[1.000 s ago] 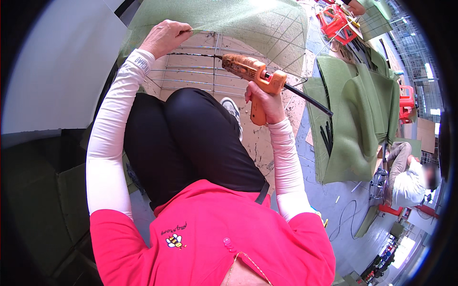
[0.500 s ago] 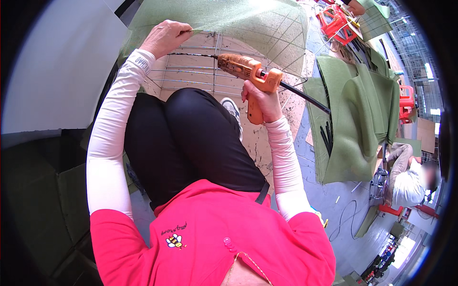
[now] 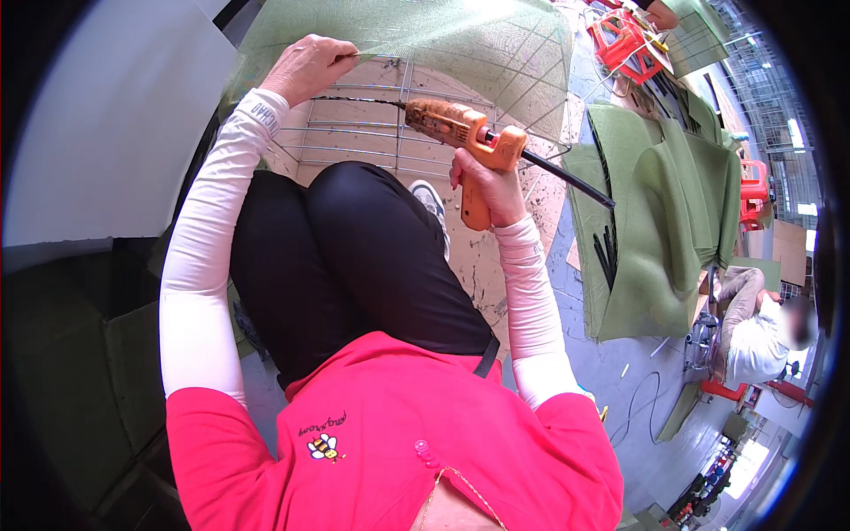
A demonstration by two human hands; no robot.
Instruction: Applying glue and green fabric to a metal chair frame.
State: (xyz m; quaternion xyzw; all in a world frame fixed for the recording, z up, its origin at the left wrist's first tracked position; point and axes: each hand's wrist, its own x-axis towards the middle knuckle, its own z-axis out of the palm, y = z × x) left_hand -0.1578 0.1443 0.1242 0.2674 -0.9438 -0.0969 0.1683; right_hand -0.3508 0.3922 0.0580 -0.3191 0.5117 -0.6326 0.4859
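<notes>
An orange hot glue gun (image 3: 460, 124), stained brown toward its nozzle, is gripped by the handle in my right hand (image 3: 496, 188). A black glue stick (image 3: 567, 179) juts from its rear. The nozzle points left, over a metal wire frame (image 3: 354, 133) beyond my knees; dark glue lies along one wire there. With finger and thumb my left hand (image 3: 310, 67) pinches the near edge of a thin green mesh sheet (image 3: 416, 31), holding it up at the frame's far side. The mesh covers the far part of the frame.
Thick green sheets (image 3: 664, 221) lie stacked at the right, with black glue sticks (image 3: 606, 252) on them. Red stools (image 3: 622, 46) stand beyond. Another person (image 3: 757, 341) sits far right. A white panel (image 3: 106, 133) rises at my left. A cable (image 3: 642, 398) lies on the floor.
Almost nothing differs. My left hand has shifted very slightly up, still pinching the mesh, and the glue gun stays nearly in place.
</notes>
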